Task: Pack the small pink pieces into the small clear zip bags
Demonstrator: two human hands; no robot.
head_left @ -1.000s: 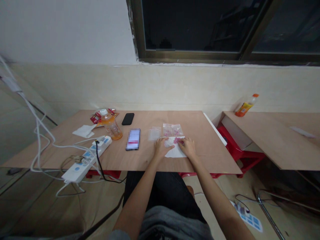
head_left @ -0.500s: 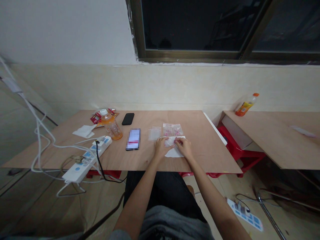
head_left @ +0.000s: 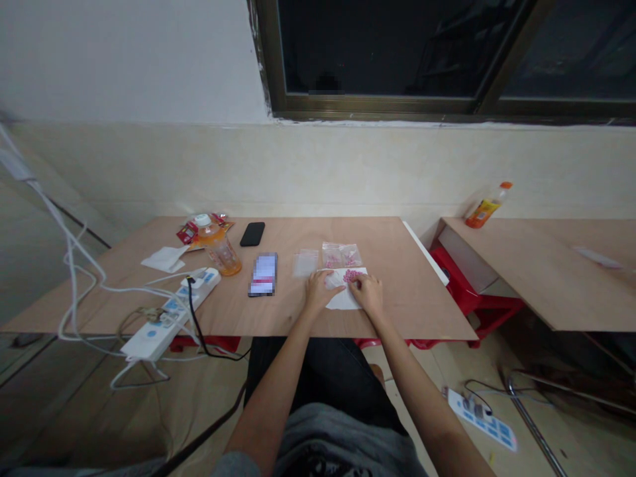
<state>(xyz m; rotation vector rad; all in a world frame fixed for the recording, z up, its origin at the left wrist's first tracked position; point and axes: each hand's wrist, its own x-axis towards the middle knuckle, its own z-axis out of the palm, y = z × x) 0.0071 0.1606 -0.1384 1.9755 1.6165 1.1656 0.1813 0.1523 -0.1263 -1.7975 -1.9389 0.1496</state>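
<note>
On the wooden table, a white sheet of paper (head_left: 344,301) lies in front of me, with a cluster of small pink beads (head_left: 352,275) on its upper right part. My left hand (head_left: 318,291) rests over the paper's left side, thumb stretched to the right, holding what looks like a small clear plastic bag (head_left: 334,281). My right hand (head_left: 370,291) is at the right edge, its thumb and fingertips pinched together right beside the beads. Whatever the pinch holds is too small to see. Just behind the paper lie clear bags with pink beads inside (head_left: 342,254).
Flat clear bags (head_left: 305,263) lie left of the paper. Further left are a lit phone (head_left: 263,274), a black phone (head_left: 253,234), an orange drink bottle (head_left: 222,254), tissues (head_left: 165,260) and a power strip (head_left: 171,315) with cables. Another bottle (head_left: 484,211) stands on the right table.
My right hand has shifted slightly right and down, uncovering more of the pink beads. The left hand has stayed nearly in place. The whole view has moved a little.
</note>
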